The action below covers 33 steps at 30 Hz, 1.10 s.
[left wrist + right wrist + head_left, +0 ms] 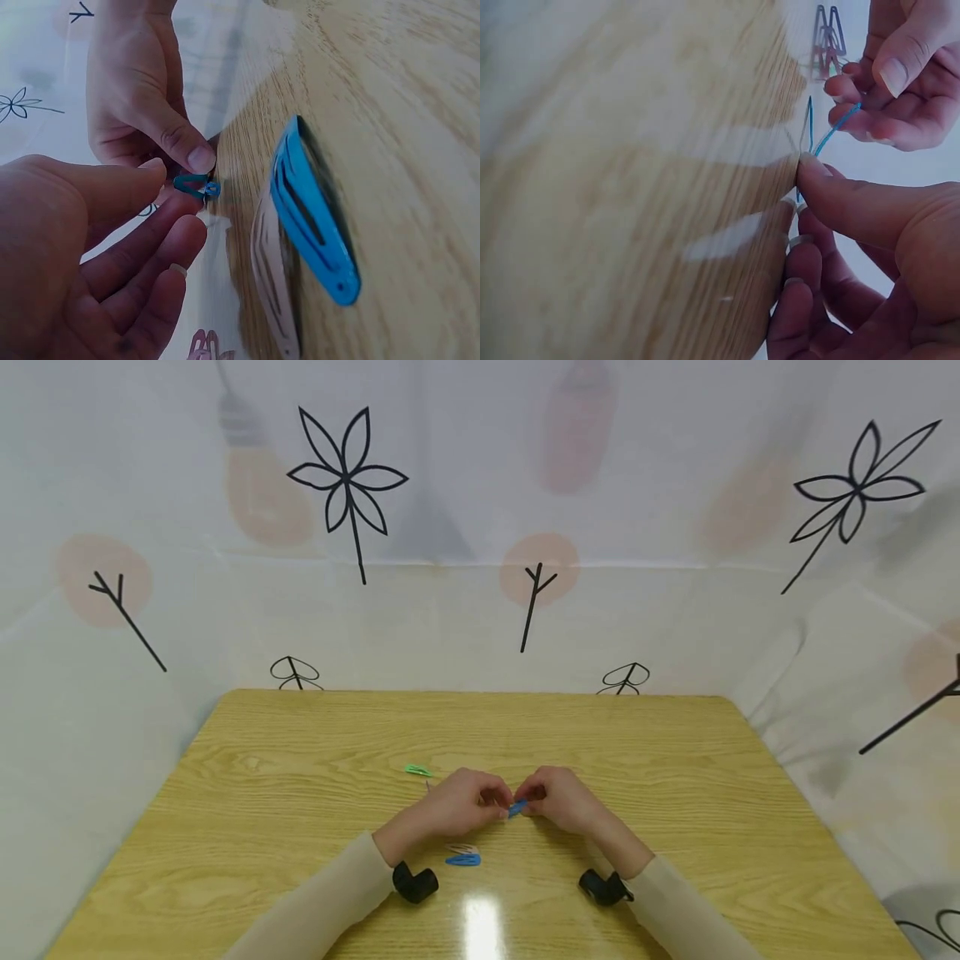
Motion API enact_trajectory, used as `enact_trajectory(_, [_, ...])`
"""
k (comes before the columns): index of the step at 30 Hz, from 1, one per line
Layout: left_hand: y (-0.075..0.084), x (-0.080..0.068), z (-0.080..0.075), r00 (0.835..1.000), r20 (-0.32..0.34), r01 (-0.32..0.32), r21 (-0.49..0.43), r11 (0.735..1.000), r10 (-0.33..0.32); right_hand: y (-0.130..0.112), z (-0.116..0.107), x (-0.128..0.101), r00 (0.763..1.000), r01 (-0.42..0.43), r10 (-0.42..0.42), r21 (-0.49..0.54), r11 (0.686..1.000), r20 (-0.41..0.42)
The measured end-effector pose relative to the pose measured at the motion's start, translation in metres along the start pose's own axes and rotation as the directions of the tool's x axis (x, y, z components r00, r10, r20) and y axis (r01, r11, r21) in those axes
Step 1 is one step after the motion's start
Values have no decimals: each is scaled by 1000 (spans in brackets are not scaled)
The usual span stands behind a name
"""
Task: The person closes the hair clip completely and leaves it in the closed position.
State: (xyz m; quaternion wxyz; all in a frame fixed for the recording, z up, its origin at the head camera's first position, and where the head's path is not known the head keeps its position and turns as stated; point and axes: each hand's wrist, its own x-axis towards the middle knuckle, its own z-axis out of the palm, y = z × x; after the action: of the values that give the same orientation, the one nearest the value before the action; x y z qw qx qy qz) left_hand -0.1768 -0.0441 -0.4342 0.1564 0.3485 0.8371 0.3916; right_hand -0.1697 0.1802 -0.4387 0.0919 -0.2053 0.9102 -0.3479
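- Head view: both hands meet over the middle of the light wooden table (300, 760), a small blue metal snap hair clip (517, 808) held between them, just above the tabletop.
- The left hand (457, 806) has its thumb and fingertips curled in to pinch one end of that clip; the left wrist view shows the fingers (161, 251) loosely bent below the thumb, with the clip (196, 184) at their tips.
- The right hand (562, 800) pinches the other end; in the right wrist view its thumb (832, 196) presses on the thin blue edge of the clip (832, 135), seen side-on.
- How far along, as a judgement: the held clip looks to be in the middle of being worked open or snapped closed; I cannot tell which state it is in.
- Three more clips lie apart from the hands: a green snap hair clip (417, 770) beyond the left hand, and, nearer the person, a pale pinkish snap hair clip (461, 848) just beside a second, larger-looking blue snap hair clip (462, 860). The left wrist view shows these two lying flat side by side (315, 217).
- Those three appear untouched at this moment; whether they are finished or waiting cannot be told.
- Both wrists carry black camera mounts (415, 883).
- A white curtain (480, 527) printed with black flower and twig outlines and faded pinkish shapes surrounds the table.
- No brand, label or readable writing shows anywhere.
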Motion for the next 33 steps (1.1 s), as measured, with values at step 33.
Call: enact_trajectory(33, [-3,0,-1,987,-160,10,42,999,-3,-14,1,-6,999,-14,20,150,989,-38])
